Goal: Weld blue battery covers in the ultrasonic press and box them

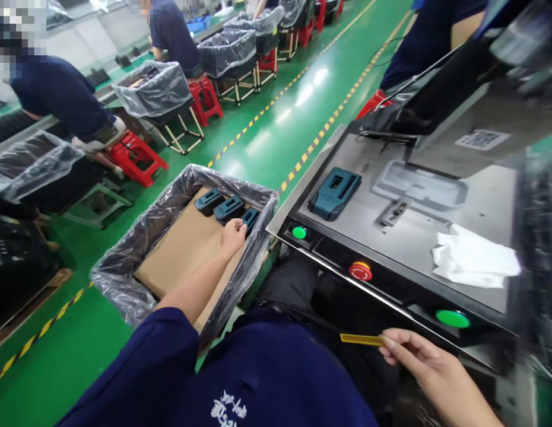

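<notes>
My left hand [234,237] reaches into a plastic-lined bin [169,201], its fingers closed at the near edge of a teal plastic housing [250,216]. Two similar housings, a middle one [229,209] and a left one [208,201], lie beside it in a row on brown cardboard [182,255]. Low on the right, in front of the machine's edge, my right hand [418,356] pinches a thin yellow strip [361,339] between thumb and fingers. Another teal housing [336,193] rests on the metal machine table [356,154], apart from both hands.
Along the machine's front are a green button [299,232], a red emergency stop [360,271] and another green button [453,318]. A white cloth [476,258] and a clear fixture [418,187] occupy the tabletop. Co-workers sit on red stools [136,157] across the aisle, near lined bins [154,89].
</notes>
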Available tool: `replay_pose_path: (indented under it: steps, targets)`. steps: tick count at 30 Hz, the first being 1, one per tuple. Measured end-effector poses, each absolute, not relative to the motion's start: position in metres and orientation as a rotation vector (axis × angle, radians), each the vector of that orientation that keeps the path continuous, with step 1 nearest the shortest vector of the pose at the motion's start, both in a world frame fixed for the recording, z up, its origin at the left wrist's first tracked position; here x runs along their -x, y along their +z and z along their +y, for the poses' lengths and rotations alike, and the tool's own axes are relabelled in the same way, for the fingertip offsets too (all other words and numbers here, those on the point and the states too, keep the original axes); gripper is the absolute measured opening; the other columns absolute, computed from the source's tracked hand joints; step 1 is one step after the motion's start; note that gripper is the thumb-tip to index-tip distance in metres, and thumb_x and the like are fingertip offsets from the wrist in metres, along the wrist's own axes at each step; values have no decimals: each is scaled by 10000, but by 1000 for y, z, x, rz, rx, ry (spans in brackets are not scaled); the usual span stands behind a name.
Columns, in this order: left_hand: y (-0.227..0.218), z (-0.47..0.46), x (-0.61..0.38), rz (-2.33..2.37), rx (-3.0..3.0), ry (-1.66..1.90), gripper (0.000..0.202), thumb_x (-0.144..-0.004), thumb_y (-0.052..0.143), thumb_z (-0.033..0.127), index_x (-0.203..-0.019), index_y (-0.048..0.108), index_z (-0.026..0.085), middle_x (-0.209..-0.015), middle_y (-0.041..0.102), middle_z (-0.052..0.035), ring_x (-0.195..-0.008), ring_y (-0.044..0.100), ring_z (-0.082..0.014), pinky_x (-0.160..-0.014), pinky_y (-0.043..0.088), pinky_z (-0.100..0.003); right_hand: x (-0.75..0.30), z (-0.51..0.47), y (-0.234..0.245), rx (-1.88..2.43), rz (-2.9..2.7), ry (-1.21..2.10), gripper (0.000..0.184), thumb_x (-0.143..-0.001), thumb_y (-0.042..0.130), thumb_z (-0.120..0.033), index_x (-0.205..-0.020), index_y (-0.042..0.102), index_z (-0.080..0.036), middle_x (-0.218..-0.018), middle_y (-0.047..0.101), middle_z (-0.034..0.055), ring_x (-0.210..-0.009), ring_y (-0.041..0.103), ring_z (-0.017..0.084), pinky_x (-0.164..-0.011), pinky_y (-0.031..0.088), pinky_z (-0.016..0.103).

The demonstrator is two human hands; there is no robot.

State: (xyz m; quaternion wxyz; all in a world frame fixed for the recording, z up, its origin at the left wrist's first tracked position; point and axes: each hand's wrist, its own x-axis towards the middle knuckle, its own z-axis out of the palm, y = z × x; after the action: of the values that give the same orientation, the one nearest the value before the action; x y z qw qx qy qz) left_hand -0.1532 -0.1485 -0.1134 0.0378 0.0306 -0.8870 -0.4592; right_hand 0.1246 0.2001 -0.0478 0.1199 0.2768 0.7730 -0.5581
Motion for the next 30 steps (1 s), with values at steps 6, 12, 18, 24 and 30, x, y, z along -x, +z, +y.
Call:
replay_pose_path:
  steps: [6, 12, 18, 24, 30]
  targets:
    - [-43, -51, 151, -2562, 535, -1375, 321, -827, 584, 353, -1100, 591, 185, -1166, 577, -101, -1105, 545, -219, -992, 422, -366, -138, 199, -38, -832, 2273, -1688, 304, -650, 668, -581, -710, 702, -285, -645, 642, 52, -629, 583, 240, -641, 502, 388]
    - [-11, 30, 144, -2547, 880, -1074, 745, -701, 697, 527, -1274, 463, 112, -1415, 349, -234, -1337, 330, -367, -1089, 299, -508, -145, 198, -30, -843, 2275, -1780, 292, -675, 682, -561, -739, 701, -277, -700, 657, 34, -634, 590, 206, -640, 507, 350]
    - [-14, 51, 152, -2539, 796, -1094, 616, -710, 702, 342, -1239, 497, 102, -1395, 375, -225, -1312, 383, -344, -1095, 321, -474, -155, 208, -23, -951, 2187, -1987, 334, -678, 724, -539, -811, 696, -233, -729, 669, 40, -648, 598, 182, -638, 508, 321]
    - [14, 20, 122, -2165, 532, -1809, 482, -781, 603, 436, -1156, 527, 144, -1213, 561, -132, -1184, 528, -265, -1006, 435, -458, -144, 217, -17, -1221, 1904, -2413, 315, -593, 823, -449, -775, 683, -233, -684, 653, 7, -597, 591, 129, -602, 520, 268]
    - [16, -12, 52, -2309, 70, -3111, 464, -841, 399, 485, -1153, 537, 171, -1179, 622, -126, -863, 688, -273, -635, 554, -379, -132, 221, -25, -1302, 1609, -2634, 352, -519, 880, -354, -766, 680, -204, -685, 636, -26, -608, 626, 100, -552, 531, 195]
